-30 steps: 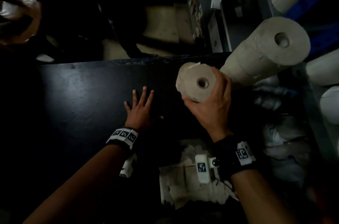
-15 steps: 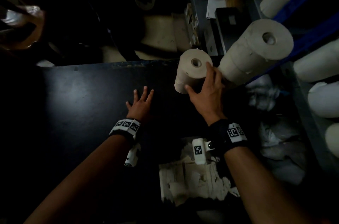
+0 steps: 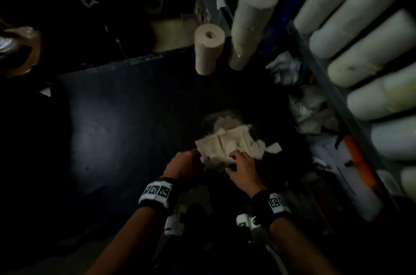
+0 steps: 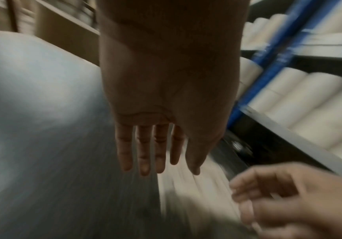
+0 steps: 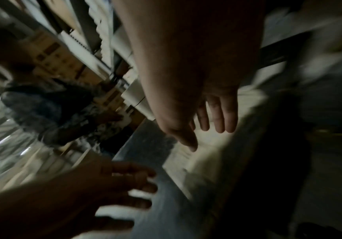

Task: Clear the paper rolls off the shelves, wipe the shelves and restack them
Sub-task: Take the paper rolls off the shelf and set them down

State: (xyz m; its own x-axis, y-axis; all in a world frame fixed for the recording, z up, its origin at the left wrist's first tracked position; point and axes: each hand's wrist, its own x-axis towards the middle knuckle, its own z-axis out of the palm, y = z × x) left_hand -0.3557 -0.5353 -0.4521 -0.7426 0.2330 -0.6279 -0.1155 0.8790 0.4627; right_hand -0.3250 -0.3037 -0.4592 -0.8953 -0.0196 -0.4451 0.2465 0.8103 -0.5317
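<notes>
On the dark table [image 3: 117,117], a paper roll [image 3: 209,49] is standing upright, core hole facing up; left hand [image 3: 183,165] and right hand [image 3: 244,167] are hovering straight-fingered over crumpled paper [image 3: 227,146].

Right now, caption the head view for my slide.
Both hands, left hand and right hand, reach a crumpled paper wad beside the dark tabletop.

Rolls [image 3: 209,49] far edge; tabletop [image 3: 117,112] free

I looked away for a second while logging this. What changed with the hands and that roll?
The right hand let go of the single roll, which now stands beside the tall stack. Both hands drew back to the crumpled paper; the left hand left the dark shelf surface. The stack stayed put.
</notes>
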